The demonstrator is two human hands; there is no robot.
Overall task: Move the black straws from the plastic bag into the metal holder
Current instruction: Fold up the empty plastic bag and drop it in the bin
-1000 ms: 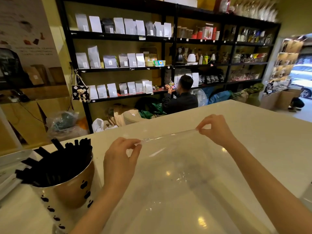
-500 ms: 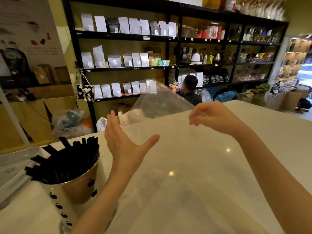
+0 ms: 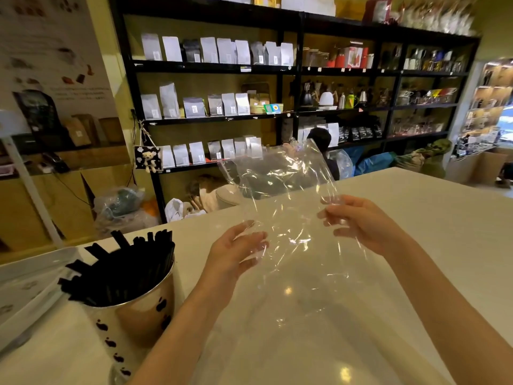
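Observation:
A clear, empty plastic bag (image 3: 286, 195) is held up above the white counter (image 3: 416, 245), crumpled and upright between both hands. My left hand (image 3: 236, 250) grips its lower left edge. My right hand (image 3: 358, 222) pinches its right edge. Several black straws (image 3: 119, 268) stand in the shiny metal holder (image 3: 138, 318) with black spots, at the near left of the counter, left of my left forearm.
A white tray (image 3: 25, 284) lies at the counter's left edge beside the holder. Behind the counter stand black shelves (image 3: 280, 70) with bags and kettles, and a person (image 3: 323, 145) crouches in front of them.
The bag lay flat on the counter with both hands pinching its far edge. It has since been lifted upright into the air, and both hands now hold its sides.

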